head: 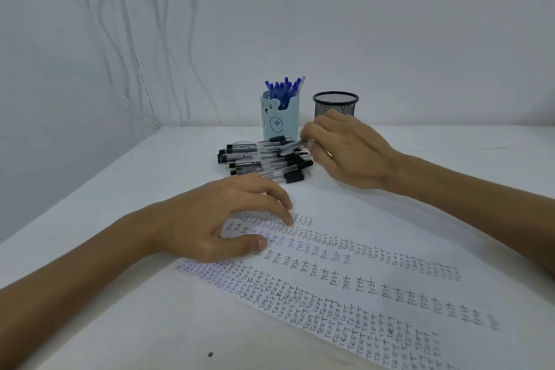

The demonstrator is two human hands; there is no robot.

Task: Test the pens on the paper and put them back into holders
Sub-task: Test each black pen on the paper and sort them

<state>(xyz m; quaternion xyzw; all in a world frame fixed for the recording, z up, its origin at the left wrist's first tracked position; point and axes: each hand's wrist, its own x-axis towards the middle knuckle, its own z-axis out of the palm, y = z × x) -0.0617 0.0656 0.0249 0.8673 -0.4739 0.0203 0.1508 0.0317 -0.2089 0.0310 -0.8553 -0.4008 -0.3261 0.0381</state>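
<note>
A white sheet of paper (354, 288) covered in rows of the word "test" lies on the table. My left hand (222, 219) rests on its upper left part, fingertips and thumb pressing the sheet. Behind it lies a pile of black pens (258, 159). My right hand (345, 150) hovers at the pile's right end and pinches one black pen (292, 146) between fingers and thumb; the pen is blurred. A light blue bear holder (279, 120) holds several blue pens (285, 88). To its right stands a black mesh holder (335, 103), partly hidden by my right hand.
The white table (120, 189) meets a white wall at the back. White cables (126, 39) hang down the wall at the left. A small dark spot (210, 354) sits on the table near the front edge.
</note>
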